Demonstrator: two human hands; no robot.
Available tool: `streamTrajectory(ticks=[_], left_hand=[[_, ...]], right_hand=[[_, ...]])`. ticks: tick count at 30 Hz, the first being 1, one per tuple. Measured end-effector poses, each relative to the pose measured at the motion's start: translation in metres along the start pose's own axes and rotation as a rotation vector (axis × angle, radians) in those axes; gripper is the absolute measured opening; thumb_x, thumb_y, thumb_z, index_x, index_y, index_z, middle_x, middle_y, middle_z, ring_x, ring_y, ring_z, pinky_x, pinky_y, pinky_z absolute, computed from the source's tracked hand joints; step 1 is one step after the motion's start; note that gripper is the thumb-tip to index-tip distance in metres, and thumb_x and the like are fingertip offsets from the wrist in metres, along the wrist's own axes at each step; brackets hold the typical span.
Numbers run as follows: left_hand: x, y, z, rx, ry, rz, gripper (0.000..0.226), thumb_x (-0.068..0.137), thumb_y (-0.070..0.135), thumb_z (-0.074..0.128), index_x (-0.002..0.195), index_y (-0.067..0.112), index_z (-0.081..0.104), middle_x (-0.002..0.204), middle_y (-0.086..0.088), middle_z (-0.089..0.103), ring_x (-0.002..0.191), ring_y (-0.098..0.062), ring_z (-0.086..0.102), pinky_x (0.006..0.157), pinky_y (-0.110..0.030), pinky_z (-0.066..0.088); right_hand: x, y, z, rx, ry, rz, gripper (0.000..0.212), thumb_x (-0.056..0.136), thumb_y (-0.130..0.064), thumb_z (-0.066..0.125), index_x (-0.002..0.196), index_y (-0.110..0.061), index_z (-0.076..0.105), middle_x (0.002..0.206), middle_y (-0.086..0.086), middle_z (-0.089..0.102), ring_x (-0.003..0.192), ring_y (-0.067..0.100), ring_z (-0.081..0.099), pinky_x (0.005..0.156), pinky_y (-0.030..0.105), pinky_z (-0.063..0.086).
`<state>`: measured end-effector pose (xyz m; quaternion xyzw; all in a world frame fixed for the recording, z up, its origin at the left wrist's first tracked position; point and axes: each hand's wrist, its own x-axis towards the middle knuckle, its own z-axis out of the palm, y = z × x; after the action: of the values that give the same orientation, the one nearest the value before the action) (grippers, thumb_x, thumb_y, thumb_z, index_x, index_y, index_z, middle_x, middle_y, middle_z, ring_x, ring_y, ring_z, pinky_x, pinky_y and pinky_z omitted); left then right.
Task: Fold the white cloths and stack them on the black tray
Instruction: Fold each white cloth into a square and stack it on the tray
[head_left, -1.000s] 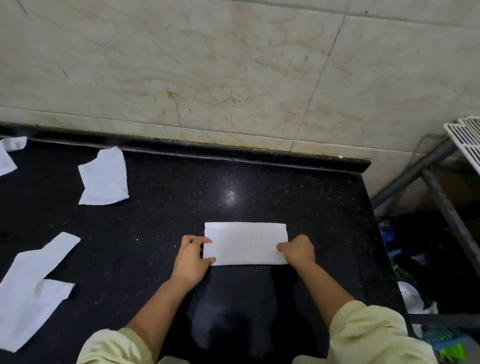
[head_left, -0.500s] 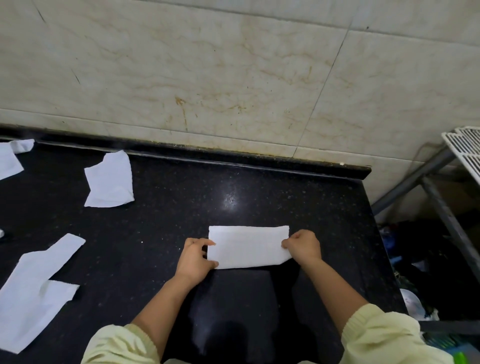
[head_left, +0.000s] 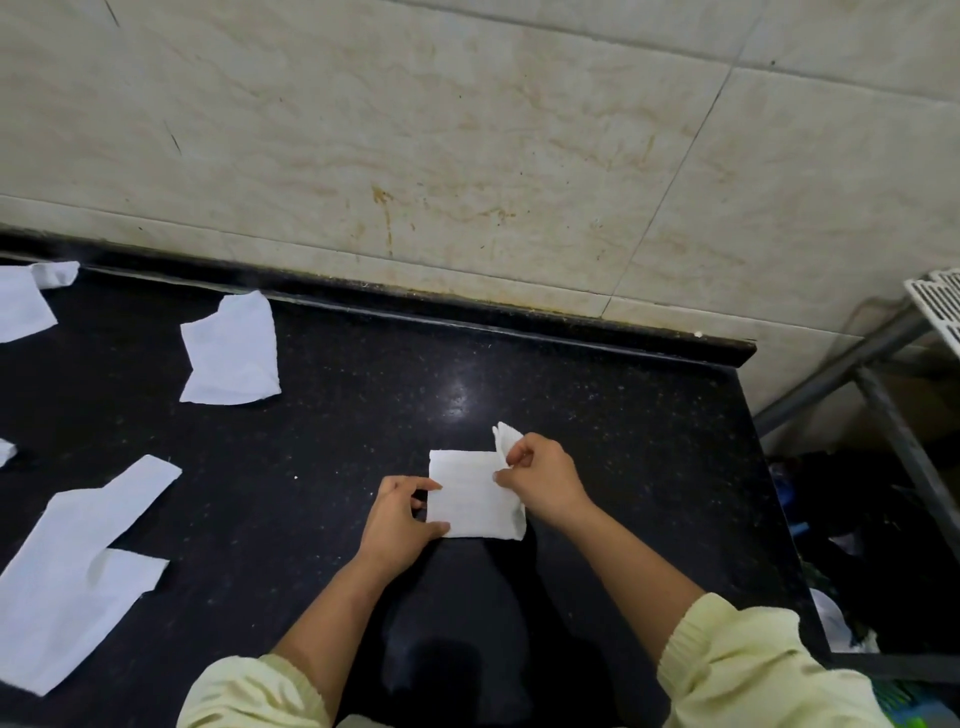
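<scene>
A white cloth (head_left: 470, 499) lies on the black worktop (head_left: 337, 441) directly ahead, left hand (head_left: 397, 525) pinching its left edge, right hand (head_left: 543, 480) gripping the raised right end, ready to fold leftward.

Top is pale yellow, long-sleeved: left sleeve (head_left: 249, 693) and right sleeve (head_left: 743, 670) are soft, slightly puffy fabric, creased, each ending in a ribbed knit cuff. Cuffs sit high up the forearms, near the elbows. Forearms, left hand (head_left: 400, 519) and right hand (head_left: 545, 480) are bare below them.
</scene>
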<state>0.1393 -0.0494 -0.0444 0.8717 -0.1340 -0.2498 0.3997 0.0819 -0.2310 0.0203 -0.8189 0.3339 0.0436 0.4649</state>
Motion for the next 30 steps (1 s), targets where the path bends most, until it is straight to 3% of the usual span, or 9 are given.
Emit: streamTrajectory(ticks=[4, 10, 16, 25, 28, 30], left_hand=[[-0.001, -0.002, 0.001, -0.041, 0.012, 0.002, 0.049, 0.072, 0.015, 0.082, 0.116, 0.021, 0.061, 0.116, 0.007, 0.042, 0.083, 0.002, 0.051, 0.062, 0.001, 0.040], [-0.003, -0.005, 0.001, -0.080, 0.028, 0.003, 0.052, 0.072, 0.016, 0.082, 0.119, 0.021, 0.060, 0.116, 0.008, 0.045, 0.088, -0.001, 0.052, 0.066, -0.004, 0.041], [-0.004, -0.005, 0.002, -0.093, 0.025, 0.009, 0.049, 0.073, 0.011, 0.079, 0.118, 0.019, 0.060, 0.116, 0.007, 0.046, 0.087, 0.001, 0.052, 0.067, -0.001, 0.043], [-0.003, -0.009, -0.005, -0.196, -0.011, -0.039, 0.040, 0.081, 0.004, 0.067, 0.118, 0.017, 0.063, 0.117, 0.002, 0.050, 0.095, -0.001, 0.054, 0.072, -0.002, 0.041], [-0.003, -0.005, -0.010, -0.241, -0.052, -0.054, 0.036, 0.085, -0.001, 0.058, 0.114, 0.018, 0.066, 0.109, 0.008, 0.055, 0.092, 0.002, 0.056, 0.070, -0.003, 0.043], [-0.002, -0.001, -0.013, -0.315, -0.073, -0.112, 0.033, 0.086, 0.000, 0.054, 0.108, 0.020, 0.068, 0.105, 0.008, 0.066, 0.091, -0.002, 0.063, 0.072, -0.009, 0.047]], right_hand=[[0.004, -0.005, 0.023, -0.017, -0.064, 0.007, 0.015, 0.079, -0.014, 0.071, 0.080, -0.018, 0.056, 0.076, -0.007, 0.055, 0.076, 0.012, 0.055, 0.063, 0.021, 0.042], [0.009, -0.007, 0.053, -0.077, -0.135, 0.021, 0.013, 0.083, -0.014, 0.066, 0.089, -0.015, 0.055, 0.083, -0.005, 0.056, 0.084, 0.015, 0.055, 0.072, 0.025, 0.044], [0.009, -0.005, 0.070, -0.091, -0.153, 0.034, 0.012, 0.084, -0.013, 0.064, 0.091, -0.014, 0.055, 0.090, -0.001, 0.060, 0.085, 0.013, 0.055, 0.060, 0.016, 0.039], [0.011, -0.002, 0.075, -0.074, -0.201, 0.044, 0.016, 0.085, -0.011, 0.062, 0.100, -0.010, 0.067, 0.101, 0.003, 0.067, 0.100, 0.018, 0.062, 0.082, 0.025, 0.047], [0.012, 0.000, 0.064, -0.010, -0.216, 0.032, 0.003, 0.086, -0.014, 0.065, 0.087, -0.017, 0.066, 0.092, -0.002, 0.065, 0.092, 0.016, 0.063, 0.082, 0.028, 0.051], [0.016, 0.001, 0.049, 0.035, -0.172, 0.033, 0.014, 0.086, -0.012, 0.065, 0.076, -0.022, 0.063, 0.085, -0.002, 0.065, 0.080, 0.016, 0.065, 0.070, 0.026, 0.052]])
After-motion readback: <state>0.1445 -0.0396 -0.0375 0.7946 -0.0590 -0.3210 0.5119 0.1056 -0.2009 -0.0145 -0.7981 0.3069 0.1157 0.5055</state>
